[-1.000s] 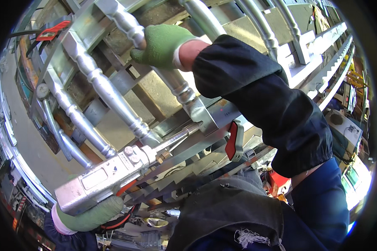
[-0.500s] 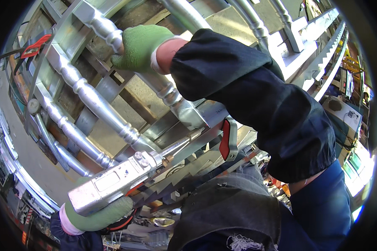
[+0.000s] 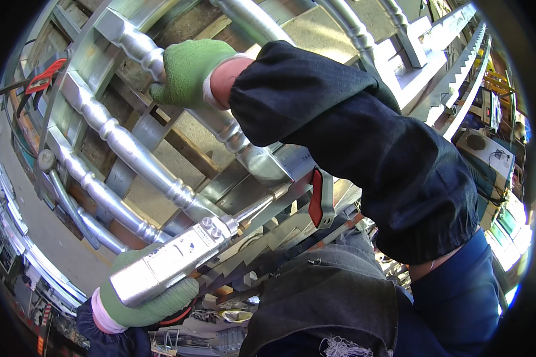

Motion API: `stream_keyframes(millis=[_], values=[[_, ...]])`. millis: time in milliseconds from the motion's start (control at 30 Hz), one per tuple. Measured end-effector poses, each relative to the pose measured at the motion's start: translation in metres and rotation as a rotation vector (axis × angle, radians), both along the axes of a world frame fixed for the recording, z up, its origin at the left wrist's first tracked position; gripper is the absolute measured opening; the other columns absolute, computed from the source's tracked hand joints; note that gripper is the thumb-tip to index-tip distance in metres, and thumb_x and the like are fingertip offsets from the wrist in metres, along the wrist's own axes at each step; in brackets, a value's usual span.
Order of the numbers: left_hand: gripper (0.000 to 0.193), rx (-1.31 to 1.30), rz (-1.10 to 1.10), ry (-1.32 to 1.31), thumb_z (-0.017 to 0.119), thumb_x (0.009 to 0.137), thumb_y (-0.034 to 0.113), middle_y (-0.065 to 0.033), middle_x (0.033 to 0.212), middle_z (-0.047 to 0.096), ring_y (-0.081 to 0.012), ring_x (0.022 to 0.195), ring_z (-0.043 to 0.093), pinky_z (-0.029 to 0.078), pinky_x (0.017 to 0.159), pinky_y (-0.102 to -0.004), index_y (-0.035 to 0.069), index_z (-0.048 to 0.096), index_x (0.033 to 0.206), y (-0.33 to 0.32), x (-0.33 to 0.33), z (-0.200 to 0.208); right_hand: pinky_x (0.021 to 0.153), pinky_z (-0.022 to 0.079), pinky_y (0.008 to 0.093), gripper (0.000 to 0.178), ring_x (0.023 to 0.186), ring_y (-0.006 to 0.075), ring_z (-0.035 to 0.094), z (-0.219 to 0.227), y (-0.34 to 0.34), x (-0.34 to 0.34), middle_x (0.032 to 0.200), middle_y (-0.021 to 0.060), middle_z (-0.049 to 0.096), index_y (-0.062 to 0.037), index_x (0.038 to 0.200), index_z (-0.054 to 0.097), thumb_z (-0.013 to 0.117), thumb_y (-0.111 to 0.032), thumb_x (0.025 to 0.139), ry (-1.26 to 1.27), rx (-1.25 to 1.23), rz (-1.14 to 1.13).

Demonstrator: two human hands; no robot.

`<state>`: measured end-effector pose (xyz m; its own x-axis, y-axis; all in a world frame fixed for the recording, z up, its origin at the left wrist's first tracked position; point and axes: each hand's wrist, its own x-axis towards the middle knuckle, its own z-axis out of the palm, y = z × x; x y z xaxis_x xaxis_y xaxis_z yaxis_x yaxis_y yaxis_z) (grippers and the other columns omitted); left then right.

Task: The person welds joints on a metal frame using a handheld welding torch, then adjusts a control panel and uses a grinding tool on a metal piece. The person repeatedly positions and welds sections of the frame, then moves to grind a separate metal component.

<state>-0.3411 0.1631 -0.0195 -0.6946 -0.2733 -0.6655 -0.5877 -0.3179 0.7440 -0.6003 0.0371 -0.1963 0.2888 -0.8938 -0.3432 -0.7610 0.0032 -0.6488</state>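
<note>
My left hand (image 3: 170, 302), in a green glove, is closed round a boxy silver handheld laser welding gun (image 3: 171, 263). The gun's long nozzle (image 3: 261, 205) points up and right. Its tip lies at the lower end of a shiny turned metal baluster (image 3: 225, 130), against or very near the joint with a flat metal rail (image 3: 298, 159); I cannot tell if they touch. Higher up, my right hand (image 3: 193, 72), also green-gloved, is wrapped round that same baluster. My dark right sleeve crosses the view and covers part of the frame.
More balusters (image 3: 128, 152) run parallel across the metal frame. Beside the joint hangs a clamp with a red handle (image 3: 318, 199); another red-handled clamp (image 3: 44, 76) grips the far left. A hammer (image 3: 59, 181) lies along the left side. Toothed metal strips (image 3: 458, 77) stand at the right.
The gun and my left hand appear slightly farther right. The frame and my right hand appear shifted slightly left in the view. Both grips are unchanged.
</note>
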Motion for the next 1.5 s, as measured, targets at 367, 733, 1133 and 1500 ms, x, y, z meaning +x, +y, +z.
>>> stream_keyframes(millis=[367, 733, 1133, 1500], values=[[0.053, -0.145, -0.18, -0.01, 0.084, 0.095, 0.014, -0.0181, 0.128, 0.077, -0.0261, 0.11, 0.077, 0.06, 0.092, -0.0359, -0.004, 0.067, 0.142, -0.007, -0.019, 0.0, 0.083, 0.061, 0.0481, 0.05, 0.088, 0.0396, 0.078, 0.001, -0.001, -0.001, 0.094, 0.0205, 0.079, -0.0061, 0.102, 0.082, 0.072, -0.052, 0.086, 0.012, 0.022, 0.001], [0.056, -0.243, -0.235, 0.062, 0.083, 0.094, 0.013, -0.0186, 0.128, 0.076, -0.0274, 0.111, 0.077, 0.059, 0.092, -0.0361, -0.003, 0.065, 0.145, 0.0, -0.006, -0.01, 0.085, 0.06, 0.0488, 0.053, 0.091, 0.0411, 0.077, 0.008, 0.0, -0.005, 0.095, 0.0219, 0.079, -0.0032, 0.102, 0.081, 0.07, -0.053, 0.087, 0.021, 0.062, 0.006], [0.054, -0.203, -0.23, 0.067, 0.082, 0.094, 0.011, -0.0185, 0.126, 0.077, -0.0299, 0.108, 0.078, 0.06, 0.091, -0.037, -0.002, 0.066, 0.143, -0.006, -0.008, -0.01, 0.084, 0.061, 0.0494, 0.051, 0.09, 0.0395, 0.078, 0.009, 0.0, -0.006, 0.095, 0.0207, 0.079, -0.004, 0.102, 0.081, 0.072, -0.052, 0.087, 0.04, 0.059, 0.021], [0.05, -0.263, -0.185, 0.115, 0.083, 0.093, 0.01, -0.019, 0.122, 0.077, -0.0317, 0.102, 0.078, 0.06, 0.086, -0.0383, -0.002, 0.069, 0.139, -0.003, -0.004, -0.011, 0.084, 0.06, 0.0492, 0.053, 0.092, 0.0394, 0.078, 0.006, -0.001, -0.006, 0.097, 0.0201, 0.079, -0.004, 0.106, 0.079, 0.073, -0.053, 0.088, 0.042, 0.037, 0.022]])
